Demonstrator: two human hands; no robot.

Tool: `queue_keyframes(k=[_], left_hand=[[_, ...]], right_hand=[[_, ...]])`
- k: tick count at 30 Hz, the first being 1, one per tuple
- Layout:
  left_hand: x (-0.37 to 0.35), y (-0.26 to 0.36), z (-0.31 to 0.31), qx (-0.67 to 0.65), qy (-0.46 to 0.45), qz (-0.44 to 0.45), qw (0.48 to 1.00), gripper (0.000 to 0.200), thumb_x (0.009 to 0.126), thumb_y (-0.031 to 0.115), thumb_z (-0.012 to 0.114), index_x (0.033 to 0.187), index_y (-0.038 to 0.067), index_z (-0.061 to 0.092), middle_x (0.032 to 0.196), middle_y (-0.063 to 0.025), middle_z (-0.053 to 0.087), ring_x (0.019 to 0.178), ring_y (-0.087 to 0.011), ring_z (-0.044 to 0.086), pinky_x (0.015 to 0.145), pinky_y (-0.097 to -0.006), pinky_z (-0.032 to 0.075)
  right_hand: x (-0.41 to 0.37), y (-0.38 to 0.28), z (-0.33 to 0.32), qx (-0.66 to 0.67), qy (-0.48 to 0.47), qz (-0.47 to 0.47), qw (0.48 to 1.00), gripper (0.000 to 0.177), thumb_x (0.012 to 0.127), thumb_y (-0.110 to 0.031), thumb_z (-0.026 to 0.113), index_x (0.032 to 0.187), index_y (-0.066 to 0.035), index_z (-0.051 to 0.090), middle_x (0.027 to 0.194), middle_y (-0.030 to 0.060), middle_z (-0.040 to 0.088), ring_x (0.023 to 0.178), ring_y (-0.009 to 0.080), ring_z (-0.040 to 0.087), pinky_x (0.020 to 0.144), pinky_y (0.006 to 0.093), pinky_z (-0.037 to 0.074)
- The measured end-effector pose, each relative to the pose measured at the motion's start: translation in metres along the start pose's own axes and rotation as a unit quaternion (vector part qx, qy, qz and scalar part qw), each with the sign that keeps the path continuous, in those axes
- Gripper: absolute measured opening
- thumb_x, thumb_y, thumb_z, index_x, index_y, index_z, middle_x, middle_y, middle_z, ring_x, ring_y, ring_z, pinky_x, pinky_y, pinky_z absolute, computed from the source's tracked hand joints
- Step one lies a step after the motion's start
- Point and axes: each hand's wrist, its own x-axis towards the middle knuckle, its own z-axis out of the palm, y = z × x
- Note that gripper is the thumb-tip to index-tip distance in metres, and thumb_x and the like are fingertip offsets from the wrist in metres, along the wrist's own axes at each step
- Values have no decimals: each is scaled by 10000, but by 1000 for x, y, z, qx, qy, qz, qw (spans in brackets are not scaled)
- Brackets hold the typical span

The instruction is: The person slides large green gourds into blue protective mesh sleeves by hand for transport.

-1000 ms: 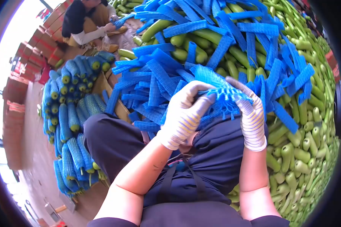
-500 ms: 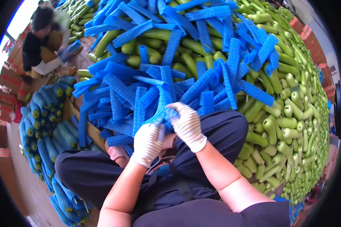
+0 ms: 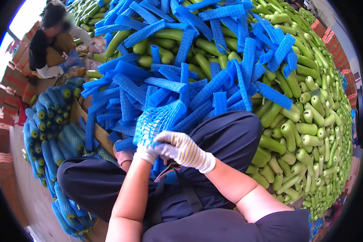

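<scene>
A blue foam net sleeve point(image 3: 167, 114) is stretched over my left hand point(image 3: 146, 146), its mesh pulled wide. My left fingers are under the net, so their pose is hidden. My right hand point(image 3: 185, 150), in a striped white glove, has its fingers closed on the sleeve's lower edge beside the left wrist. Both hands are above my crossed legs. Just beyond them lies a heap of loose blue net sleeves point(image 3: 129, 86), on top of long green gourds point(image 3: 205, 66).
Netted gourds point(image 3: 54, 151) are stacked at the left, beside a cardboard edge point(image 3: 103, 137). Bare green gourds point(image 3: 306, 129) cover the right side. At the upper left another person point(image 3: 48, 44) sits holding something blue. Cartons point(image 3: 14, 80) line the left edge.
The net sleeve, bunched between both hands before, now covers my left hand. My right hand has moved down and left to the left wrist. The other person's hands have shifted.
</scene>
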Motion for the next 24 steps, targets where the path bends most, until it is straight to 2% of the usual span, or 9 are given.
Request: queue_keyframes(k=[5,7,10,16,17,19,20,22,24], left_hand=[[12,-10,-5,2,406,245,881,271,859,164,568,1095,65,658,1078,-126,679,1033,-258,642,946,-383,482],[6,23,-22,339,505,259,750,290,877,128,542,1138,43,636,1147,-120,663,1079,-261,628,963,-373,474],[19,45,-30,-35,297,373,878,347,922,138,531,1248,28,581,1253,-164,608,1205,-259,563,1082,-337,383],[72,-7,-12,-96,446,270,848,378,962,106,508,1332,30,522,1398,-200,486,1369,-414,370,1103,-468,357],[86,-20,-20,81,419,189,885,383,915,153,552,1282,48,565,1360,-198,526,1359,-381,396,1117,-480,336],[104,-40,-51,302,228,98,920,373,820,228,616,1163,84,647,1289,-188,594,1330,-327,446,1165,-517,221],[103,-38,-62,291,217,95,927,363,823,223,610,1156,83,649,1270,-187,602,1320,-332,454,1172,-519,191],[107,-47,-70,322,241,106,909,381,804,222,626,1156,79,647,1214,-186,625,1295,-336,473,1175,-520,176],[137,-71,-41,280,286,121,908,436,772,234,669,1177,75,635,1230,-185,615,1292,-344,469,1170,-513,195]], right_hand=[[-5,3,4,12,-91,63,994,192,927,-86,644,1092,6,614,971,5,634,936,77,567,856,256,460],[-9,-2,7,34,-99,84,991,169,930,-84,641,1081,-10,622,963,-11,625,923,66,556,836,250,456],[-3,-8,10,-96,-134,38,986,210,939,-165,637,1074,-4,622,950,43,644,886,104,593,799,275,487],[40,-4,11,-342,-242,-72,905,196,909,-193,631,1036,-43,636,930,158,664,843,328,654,745,404,521],[54,-4,6,-405,-262,-60,874,192,908,-205,620,1008,-45,652,921,154,665,867,328,652,776,402,522],[116,-43,-19,-399,-210,-19,892,210,904,-229,614,971,-34,657,930,153,667,875,330,651,796,393,527],[156,-34,-57,-505,-166,-202,823,239,895,-245,616,983,-28,664,944,153,670,878,326,655,800,387,534],[229,-28,-116,-399,196,-92,891,237,872,-185,630,1047,-30,672,974,140,682,923,312,652,824,373,528],[300,-25,-181,-607,250,-36,753,495,820,-236,683,1256,-36,562,1210,173,611,1126,316,593,950,400,485]])
